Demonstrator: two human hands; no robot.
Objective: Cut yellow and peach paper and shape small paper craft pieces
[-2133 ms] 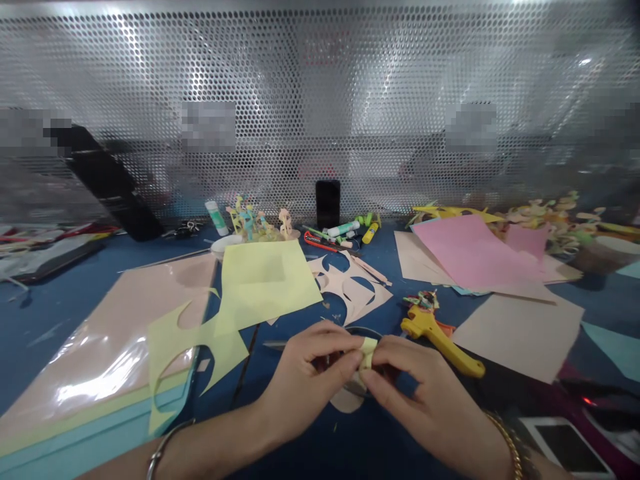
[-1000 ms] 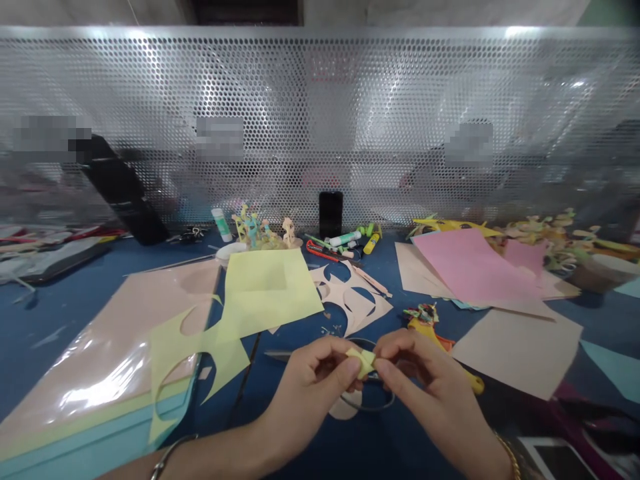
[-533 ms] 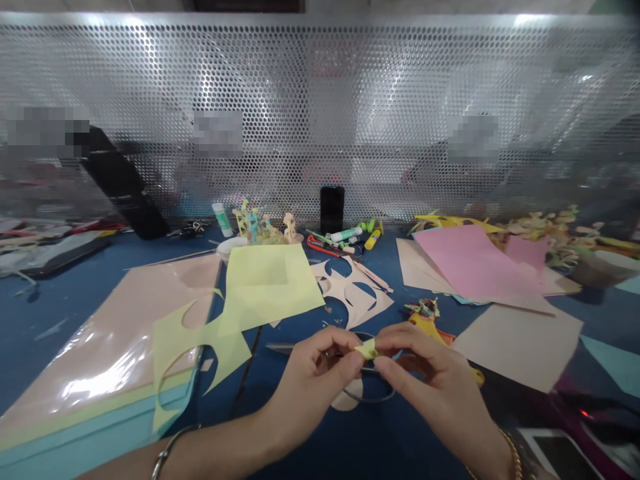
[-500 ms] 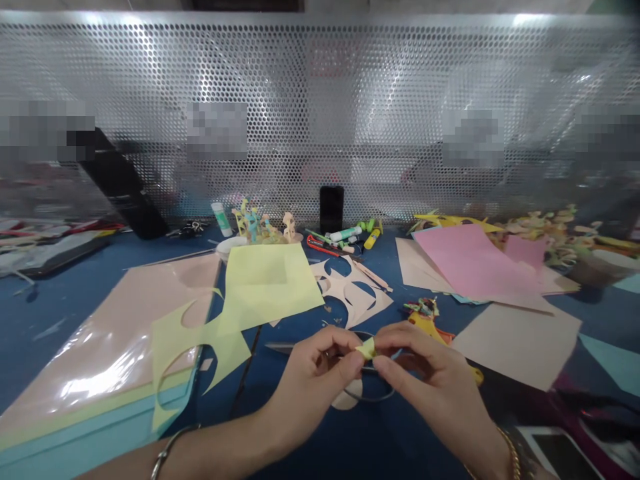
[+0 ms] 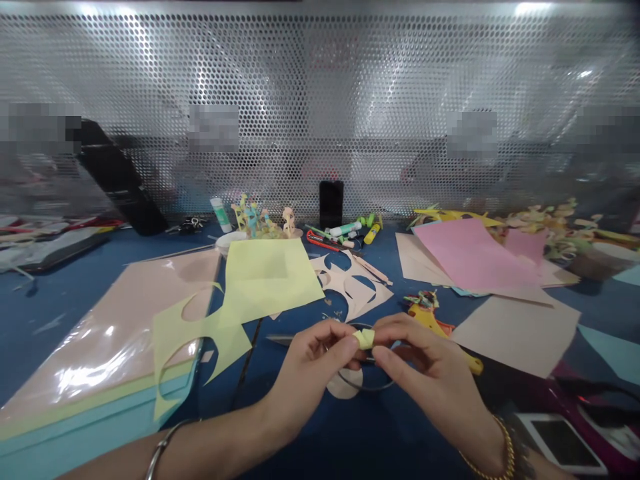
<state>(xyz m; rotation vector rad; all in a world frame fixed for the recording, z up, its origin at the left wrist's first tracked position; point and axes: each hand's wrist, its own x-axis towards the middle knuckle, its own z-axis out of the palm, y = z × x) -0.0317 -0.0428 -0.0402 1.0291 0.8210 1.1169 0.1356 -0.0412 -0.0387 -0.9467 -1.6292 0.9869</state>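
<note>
A small folded piece of pale yellow paper (image 5: 365, 339) is pinched between my two hands near the middle of the table. My left hand (image 5: 320, 363) holds its left side between thumb and fingers. On its right side, the thumb and fingertips of my right hand (image 5: 425, 363) close on it. Scissors (image 5: 280, 339) lie beneath my hands, partly hidden by them. Under the scissors' handle rests a round pale paper disc (image 5: 344, 384). Beyond my hands are pale pink paper scraps with round cut-outs (image 5: 345, 283).
Yellow paper (image 5: 270, 277) and a cut yellow sheet (image 5: 227, 333) overlap a plastic-covered stack (image 5: 120, 313) on the left. A yellow tool (image 5: 433, 325) lies beyond my right hand. Pink sheets (image 5: 470, 257) are at right. A phone (image 5: 331, 202) stands against the perforated metal panel (image 5: 320, 80).
The small yellow paper has turned slightly between my fingers and shows a different folded shape. My left hand has shifted slightly, and more of the round disc shows.
</note>
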